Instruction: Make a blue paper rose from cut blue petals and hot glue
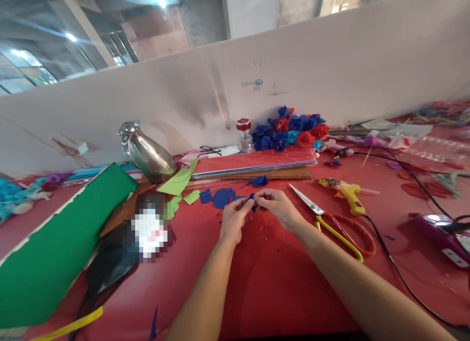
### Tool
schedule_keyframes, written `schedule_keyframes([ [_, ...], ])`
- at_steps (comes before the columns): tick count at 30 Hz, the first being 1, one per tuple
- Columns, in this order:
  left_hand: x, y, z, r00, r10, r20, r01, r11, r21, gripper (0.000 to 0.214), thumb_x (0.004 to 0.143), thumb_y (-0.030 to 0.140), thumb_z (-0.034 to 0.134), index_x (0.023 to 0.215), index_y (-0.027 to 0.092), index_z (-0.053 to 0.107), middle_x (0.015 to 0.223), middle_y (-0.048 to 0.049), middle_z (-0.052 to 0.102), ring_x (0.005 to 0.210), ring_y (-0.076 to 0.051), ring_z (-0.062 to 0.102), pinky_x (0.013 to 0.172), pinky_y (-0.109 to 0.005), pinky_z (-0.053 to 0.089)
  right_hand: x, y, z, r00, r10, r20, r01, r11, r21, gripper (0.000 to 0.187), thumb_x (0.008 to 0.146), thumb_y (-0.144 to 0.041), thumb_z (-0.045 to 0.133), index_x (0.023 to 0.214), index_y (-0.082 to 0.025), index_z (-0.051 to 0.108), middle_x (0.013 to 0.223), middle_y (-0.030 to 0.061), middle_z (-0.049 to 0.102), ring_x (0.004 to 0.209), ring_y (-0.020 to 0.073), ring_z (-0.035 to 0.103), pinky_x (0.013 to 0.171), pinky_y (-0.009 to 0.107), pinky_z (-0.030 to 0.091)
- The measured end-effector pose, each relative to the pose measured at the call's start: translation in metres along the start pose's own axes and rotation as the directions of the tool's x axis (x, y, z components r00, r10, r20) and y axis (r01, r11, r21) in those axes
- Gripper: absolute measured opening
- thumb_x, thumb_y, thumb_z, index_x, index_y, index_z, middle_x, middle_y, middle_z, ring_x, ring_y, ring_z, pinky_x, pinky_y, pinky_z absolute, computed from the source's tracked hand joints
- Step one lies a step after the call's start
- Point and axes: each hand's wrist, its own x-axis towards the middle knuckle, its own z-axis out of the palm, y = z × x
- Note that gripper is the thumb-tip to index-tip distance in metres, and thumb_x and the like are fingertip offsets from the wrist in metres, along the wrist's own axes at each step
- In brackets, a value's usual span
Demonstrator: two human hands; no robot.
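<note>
— So how far along does the flower work look?

— Partly done, by the look of it. A heap of finished paper flowers (pixel 290 130), blue, red and turquoise, already lies at the back of the red surface (pixel 279 282) against the white partition. One more appears to be in the making: the left hand (pixel 235 218) and the right hand (pixel 277 206) meet over the middle of the surface, fingertips pinched narrow on a small dark blue paper piece (pixel 252 200) held between them.

— Is that piece rolled or flat?

— Too small and too covered by the fingers to tell. It looks bunched, nothing more.

— And what seems left?

— Probably shaping and fixing it. Loose blue scraps (pixel 222 196) lie just beyond the hands, uncut coloured sheets (pixel 253 162) are stacked behind them, and neither tool is in hand: the scissors (pixel 330 218) lie open just right of the right hand, the yellow glue gun (pixel 347 192) beyond them.

— Anything else close by?

— A green sheet (pixel 55 248) at the left, and a steel jug (pixel 147 152) behind it.
</note>
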Motion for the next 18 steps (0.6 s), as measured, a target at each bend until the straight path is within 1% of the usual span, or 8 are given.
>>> schedule_keyframes([
  [3,0.002,0.000,-0.001,0.999,-0.012,-0.046,0.010,0.999,-0.048,0.035,0.051,0.040,0.078,0.070,0.013,0.067,0.052,0.0041,0.052,0.037,-0.001,0.025,0.038,-0.021,0.011,0.001,0.002,-0.001,1.000,0.005,-0.011,-0.005,0.999,-0.040,0.015,0.061,-0.031,0.068,0.065,-0.017,0.065,0.056,-0.0006,0.064,0.052,0.0109,0.057,0.053,0.023,0.042],
  [6,0.008,-0.002,-0.005,0.986,0.005,-0.167,-0.027,0.991,-0.131,0.032,0.051,0.038,0.078,0.064,0.013,0.062,0.047,0.0078,0.043,0.035,0.000,0.023,0.038,-0.020,0.013,0.003,0.003,-0.005,0.993,-0.023,-0.116,0.020,0.999,-0.030,0.013,0.061,-0.030,0.065,0.063,-0.018,0.064,0.054,-0.0016,0.062,0.051,0.0111,0.055,0.052,0.023,0.042],
  [9,0.013,-0.005,-0.011,0.962,0.003,-0.272,-0.061,0.977,-0.203,0.033,0.048,0.036,0.080,0.063,0.014,0.059,0.043,0.0106,0.035,0.036,0.000,0.024,0.039,-0.019,0.016,0.006,0.003,-0.012,0.963,-0.042,-0.268,0.065,0.995,0.079,0.012,0.061,-0.030,0.064,0.060,-0.019,0.060,0.054,-0.0031,0.059,0.053,0.0108,0.054,0.053,0.022,0.042],
  [11,0.016,-0.006,-0.014,0.948,-0.017,-0.316,-0.056,0.974,-0.221,0.033,0.048,0.033,0.081,0.068,0.013,0.062,0.044,0.0105,0.037,0.037,-0.001,0.025,0.040,-0.019,0.019,0.007,0.001,-0.016,0.939,-0.039,-0.341,0.101,0.981,0.166,0.012,0.060,-0.029,0.064,0.058,-0.020,0.058,0.055,-0.0040,0.058,0.055,0.0105,0.054,0.055,0.022,0.043],
  [12,0.016,-0.007,-0.015,0.941,-0.027,-0.336,-0.049,0.976,-0.214,0.035,0.048,0.031,0.080,0.073,0.013,0.065,0.046,0.0094,0.041,0.037,-0.001,0.027,0.041,-0.018,0.021,0.008,0.001,-0.017,0.934,-0.036,-0.355,0.113,0.973,0.200,0.012,0.059,-0.029,0.065,0.058,-0.020,0.057,0.055,-0.0042,0.058,0.055,0.0105,0.054,0.055,0.022,0.043],
  [15,0.016,-0.008,-0.016,0.912,0.023,-0.409,-0.081,0.989,-0.127,0.047,0.052,0.026,0.079,0.096,0.015,0.068,0.067,0.0017,0.061,0.045,-0.003,0.040,0.044,-0.018,0.028,0.006,0.000,-0.016,0.959,-0.003,-0.284,0.072,0.970,0.232,0.014,0.059,-0.030,0.067,0.058,-0.020,0.057,0.056,-0.0035,0.059,0.054,0.0114,0.055,0.055,0.023,0.044],
  [17,0.013,-0.007,-0.014,0.905,0.102,-0.414,-0.131,0.990,-0.043,0.048,0.055,0.027,0.078,0.102,0.019,0.068,0.080,-0.0019,0.066,0.053,-0.006,0.048,0.048,-0.019,0.032,0.004,-0.001,-0.012,0.981,0.039,-0.191,-0.002,0.982,0.190,0.016,0.059,-0.032,0.067,0.059,-0.019,0.058,0.057,-0.0022,0.061,0.054,0.0121,0.056,0.055,0.024,0.044],
  [18,0.012,-0.007,-0.013,0.912,0.129,-0.390,-0.144,0.989,-0.011,0.046,0.057,0.029,0.077,0.100,0.019,0.069,0.082,-0.0028,0.067,0.056,-0.007,0.050,0.050,-0.019,0.033,0.003,-0.001,-0.009,0.987,0.053,-0.153,-0.029,0.987,0.155,0.016,0.059,-0.032,0.067,0.060,-0.019,0.059,0.057,-0.0017,0.062,0.055,0.0122,0.057,0.056,0.024,0.044],
])
